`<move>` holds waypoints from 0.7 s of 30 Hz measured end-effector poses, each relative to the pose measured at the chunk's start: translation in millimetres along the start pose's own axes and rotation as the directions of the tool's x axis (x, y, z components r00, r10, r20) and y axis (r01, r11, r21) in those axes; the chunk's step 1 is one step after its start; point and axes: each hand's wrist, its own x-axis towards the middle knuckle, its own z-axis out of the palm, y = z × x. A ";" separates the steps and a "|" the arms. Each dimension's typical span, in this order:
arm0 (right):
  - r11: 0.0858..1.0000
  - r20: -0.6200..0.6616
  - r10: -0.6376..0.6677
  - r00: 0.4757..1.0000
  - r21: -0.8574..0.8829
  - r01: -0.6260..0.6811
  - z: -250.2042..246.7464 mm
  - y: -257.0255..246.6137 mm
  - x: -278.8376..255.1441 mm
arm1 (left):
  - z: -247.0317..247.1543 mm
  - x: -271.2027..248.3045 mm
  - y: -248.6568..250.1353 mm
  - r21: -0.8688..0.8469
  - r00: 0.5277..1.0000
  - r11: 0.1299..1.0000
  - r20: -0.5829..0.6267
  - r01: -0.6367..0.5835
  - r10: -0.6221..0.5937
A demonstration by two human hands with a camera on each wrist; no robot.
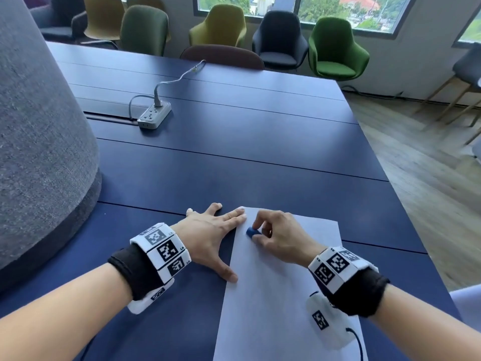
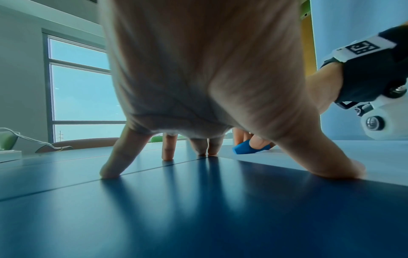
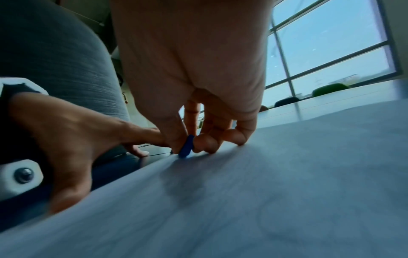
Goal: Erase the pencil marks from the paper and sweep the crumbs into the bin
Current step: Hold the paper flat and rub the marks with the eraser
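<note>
Right, reading my feeds near to far:

Paper: white sheet of paper (image 1: 281, 295) lies flat on the blue table (image 1: 260, 142), nearest me, running away from the near edge at a slight angle. I can't make out pencil marks or crumbs on it; the right wrist view is too blurred to tell.

Right forearm: hangs over the sheet's near right part, marker band and black wrap on the wrist.

Left hand: my left hand (image 1: 208, 238) is spread, fingers straight, propped on its fingertips. Thumb tip sits on the sheet's left edge, index tip on the far left corner, the other fingertips (image 2: 110, 172) on bare table just left of the paper. Holds nothing.

Right hand: my right hand (image 1: 282, 239) is over the far left part of the sheet, fingers curled. Thumb and index pinch the eraser, the remaining fingertips touch the paper beside it.

Eraser: small blue eraser (image 1: 253, 232), lower end on the paper just inside the left edge, close to the left index finger. Wrist views show it tilted, tip down on the sheet (image 3: 186, 147).

Pillar: grey carpet-textured column (image 1: 39, 126) rises from the table's left side, well apart from the hands.

Power strip: grey power strip (image 1: 154, 115) with a plugged cable, mid-table, far beyond the paper.

Chairs: row of green, yellow and dark chairs (image 1: 335, 48) past the table's far edge, under the windows.

Bin: I can't find it in any view.
</note>
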 end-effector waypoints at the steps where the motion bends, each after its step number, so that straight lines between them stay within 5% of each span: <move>1: 1.000 0.020 -0.014 1.000 -0.011 0.014 -0.1 -0.8 -0.1 | 0.6 0.2 -0.5 0.004 1.000 1.000 -0.001 0.001 -0.001; 6: 0.998 -0.066 0.055 0.996 -0.018 -0.056 -8.7 4.7 9.1 | 1.4 1.5 -0.8 0.020 1.000 1.000 -0.013 -0.007 0.007; 11: 1.000 0.033 -0.005 0.999 -0.029 0.006 5.2 -8.0 -5.6 | 0.9 1.5 -0.1 0.008 1.000 1.000 -0.005 -0.017 0.017; 15: 0.994 -0.090 0.078 0.993 -0.063 -0.084 -9.3 1.9 8.4 | 0.3 -0.4 0.5 -0.004 1.000 1.000 -0.005 -0.020 0.020; 21: 0.998 0.036 -0.043 0.998 -0.047 0.044 6.2 -13.3 -8.7 | 2.0 0.8 -0.2 0.004 1.000 1.000 -0.007 -0.016 0.017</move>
